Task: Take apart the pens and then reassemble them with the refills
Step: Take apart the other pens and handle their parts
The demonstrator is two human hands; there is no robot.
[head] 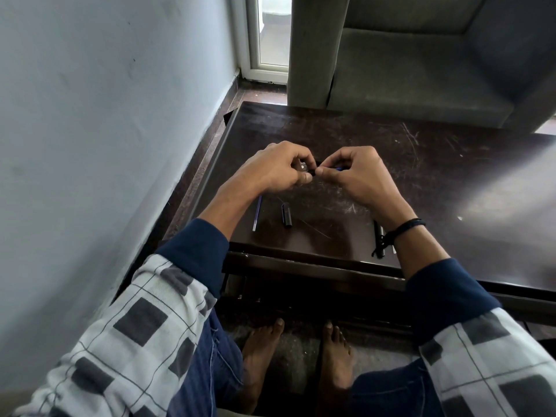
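Observation:
Above the dark wooden table point(436, 164), my left hand point(281, 168) and my right hand point(358, 176) meet fingertip to fingertip around one small dark pen point(313, 170). A bit of blue pen part point(340, 169) shows under my right fingers. Most of the pen is hidden by my fingers. A thin blue refill point(257, 212) lies on the table under my left wrist. A black pen cap point(286, 215) lies just to its right. Another black pen piece point(379, 239) rests near the front edge, partly behind my right wrist.
A pale wall point(105, 115) runs close along the table's left side. A grey armchair point(421, 55) stands right behind the table. The table's front edge point(301, 261) is close to my knees, with my bare feet below it.

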